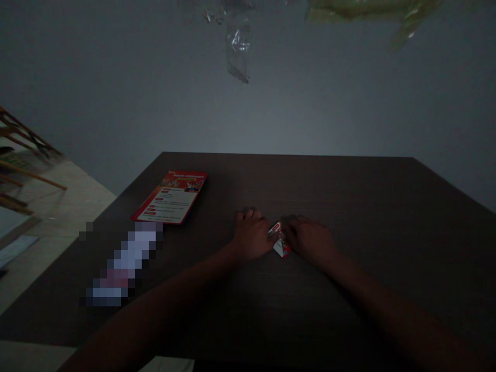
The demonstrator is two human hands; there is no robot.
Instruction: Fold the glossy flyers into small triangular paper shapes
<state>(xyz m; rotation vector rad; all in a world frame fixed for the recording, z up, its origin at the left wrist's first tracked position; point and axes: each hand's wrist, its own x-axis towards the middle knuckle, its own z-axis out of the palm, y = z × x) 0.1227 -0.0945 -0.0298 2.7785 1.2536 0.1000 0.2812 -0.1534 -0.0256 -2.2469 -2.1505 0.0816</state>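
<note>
A small folded paper (281,251), red and white with print on it, lies on the dark table between my two hands. My left hand (252,236) has its thumb on the paper's left side, and its other fingers are bent against the tabletop. From the other side, my right hand (312,238) holds the paper's right edge with fingers pressed together; dim light hides the exact grip. To the left lies a stack of printed leaflets (170,200) in similar red and white.
A pixelated, bright oblong thing (127,261) lies near the left table edge. The brown table (368,191) stands against a grey wall. Clear plastic (237,49) and yellowish plastic (356,10) hang above. Wooden legs (34,170) stand on the floor at left.
</note>
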